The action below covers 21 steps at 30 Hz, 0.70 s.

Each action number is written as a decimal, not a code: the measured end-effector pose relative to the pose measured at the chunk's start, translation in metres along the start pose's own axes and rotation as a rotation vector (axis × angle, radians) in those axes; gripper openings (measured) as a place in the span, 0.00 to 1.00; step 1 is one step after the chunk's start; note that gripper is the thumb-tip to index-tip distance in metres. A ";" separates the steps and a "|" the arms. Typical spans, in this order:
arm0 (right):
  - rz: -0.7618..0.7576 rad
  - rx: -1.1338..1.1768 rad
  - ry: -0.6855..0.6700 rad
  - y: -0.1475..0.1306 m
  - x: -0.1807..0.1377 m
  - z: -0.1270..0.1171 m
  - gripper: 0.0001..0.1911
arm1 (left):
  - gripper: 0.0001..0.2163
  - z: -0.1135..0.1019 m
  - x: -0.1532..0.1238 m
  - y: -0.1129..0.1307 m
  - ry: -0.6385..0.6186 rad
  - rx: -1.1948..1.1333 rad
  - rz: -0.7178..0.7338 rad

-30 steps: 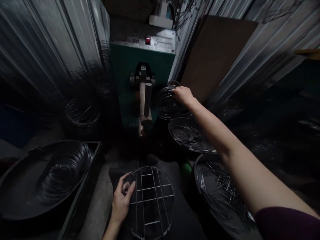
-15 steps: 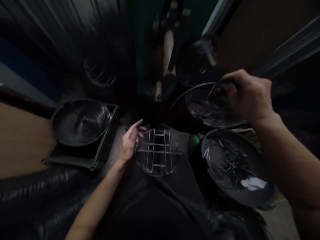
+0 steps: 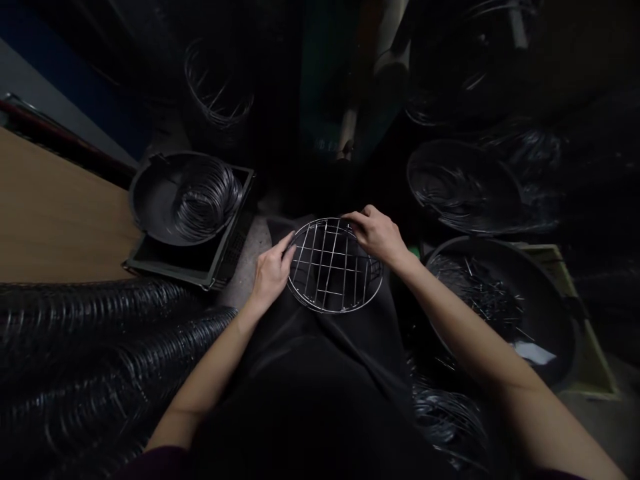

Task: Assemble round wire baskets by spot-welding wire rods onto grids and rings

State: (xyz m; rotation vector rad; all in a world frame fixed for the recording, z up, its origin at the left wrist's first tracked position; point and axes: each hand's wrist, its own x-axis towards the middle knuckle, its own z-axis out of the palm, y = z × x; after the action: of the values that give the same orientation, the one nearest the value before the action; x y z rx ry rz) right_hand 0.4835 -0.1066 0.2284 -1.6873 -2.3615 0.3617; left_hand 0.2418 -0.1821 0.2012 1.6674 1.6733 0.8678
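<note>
Lying over the lap (image 3: 320, 373), the rack (image 3: 332, 267) is finger-pinched: left edge by the left hand (image 3: 271, 270), far edge by the right hand (image 3: 379, 235).

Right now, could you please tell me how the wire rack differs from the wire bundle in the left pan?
The wire rack has crossing bars; the wire bundle shows only loops. The left hand and right hand touch the rack, while the bundle lies in the pan. Both look shiny.

The right fingers (image 3: 356, 217) hide part of the wire rack (image 3: 332, 267).
</note>
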 end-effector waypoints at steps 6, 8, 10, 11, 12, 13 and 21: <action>0.015 0.005 -0.023 0.000 0.004 0.008 0.19 | 0.19 0.010 -0.007 -0.003 0.042 0.111 0.035; 0.006 0.000 -0.023 0.002 0.003 0.012 0.20 | 0.18 0.013 -0.008 -0.008 0.052 0.140 0.075; -0.027 0.010 0.012 0.005 -0.004 0.018 0.21 | 0.18 0.016 -0.010 -0.013 0.060 0.163 0.119; -0.041 0.013 0.035 0.007 -0.010 0.020 0.22 | 0.18 0.017 -0.011 -0.015 0.070 0.172 0.137; -0.048 0.017 0.056 0.009 -0.018 0.023 0.23 | 0.19 0.018 -0.012 -0.016 0.082 0.179 0.151; -0.043 0.023 0.076 0.010 -0.027 0.024 0.25 | 0.19 0.018 -0.014 -0.017 0.095 0.186 0.160; 0.151 0.296 0.238 0.007 -0.095 0.046 0.32 | 0.23 0.037 -0.032 -0.026 0.136 0.188 0.105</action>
State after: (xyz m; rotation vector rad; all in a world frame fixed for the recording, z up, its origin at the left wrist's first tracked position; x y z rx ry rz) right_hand 0.5052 -0.1974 0.1793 -1.6671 -1.9132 0.4810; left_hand 0.2568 -0.2124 0.1576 1.8740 1.8204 0.9158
